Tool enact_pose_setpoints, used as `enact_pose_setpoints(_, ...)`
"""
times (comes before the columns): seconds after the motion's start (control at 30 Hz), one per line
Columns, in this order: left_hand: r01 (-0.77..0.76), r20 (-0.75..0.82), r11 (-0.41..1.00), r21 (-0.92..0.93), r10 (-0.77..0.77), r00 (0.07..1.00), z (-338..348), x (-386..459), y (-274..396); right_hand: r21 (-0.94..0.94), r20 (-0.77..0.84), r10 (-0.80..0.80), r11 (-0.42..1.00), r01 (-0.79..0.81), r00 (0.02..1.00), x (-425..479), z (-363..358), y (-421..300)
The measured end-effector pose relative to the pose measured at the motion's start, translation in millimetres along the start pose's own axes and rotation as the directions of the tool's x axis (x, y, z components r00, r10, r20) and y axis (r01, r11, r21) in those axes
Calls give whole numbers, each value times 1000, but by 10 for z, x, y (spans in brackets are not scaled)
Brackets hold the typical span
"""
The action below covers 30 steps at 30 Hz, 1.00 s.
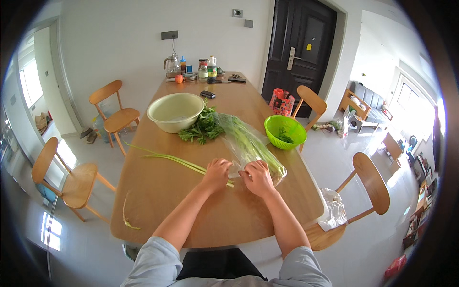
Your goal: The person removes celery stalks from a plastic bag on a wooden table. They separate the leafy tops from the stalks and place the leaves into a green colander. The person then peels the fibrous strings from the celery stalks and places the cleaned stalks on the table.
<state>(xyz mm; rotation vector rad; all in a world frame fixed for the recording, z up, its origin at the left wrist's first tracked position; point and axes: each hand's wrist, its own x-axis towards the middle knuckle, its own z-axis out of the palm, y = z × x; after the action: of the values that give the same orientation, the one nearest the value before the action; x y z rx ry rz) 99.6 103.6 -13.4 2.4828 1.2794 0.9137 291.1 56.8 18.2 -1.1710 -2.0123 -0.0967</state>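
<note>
A clear plastic bag [235,141] of green celery [260,149] lies slantwise on the wooden table, its leaves [204,125] spilling from the far end. My right hand [257,176] has its fingers closed on the near left edge of the bag. Just to the left, my left hand [217,174] rests over the lower part of a few loose celery stalks [179,161], fingers curled. Its fingertips come close to the bag, and whether they pinch anything is hidden. The cut ends of those stalks show beyond the left wrist.
A cream basin [175,113] stands behind the stalks. At the right edge, a green plastic colander [285,132] holds some leaves. A withered stalk scrap [129,219] lies front left. Jars and bottles [207,70] line the far end. Wooden chairs [373,186] flank the table [215,222].
</note>
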Motion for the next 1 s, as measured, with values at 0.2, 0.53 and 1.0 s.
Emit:
enact_pose_setpoints(0.2,-173,-53,975,-138,168,984,395,261,238,136,-318,216,974,-181,923,-234,-145,55)
enact_pose_setpoints(0.53,90,205,825,-557,32,978,655,702,119,128,-300,654,749,-650,694,-604,-173,578)
enact_pose_setpoints(1.0,303,430,608,-734,70,900,577,654,236,151,-275,668,740,-655,691,-591,-83,571)
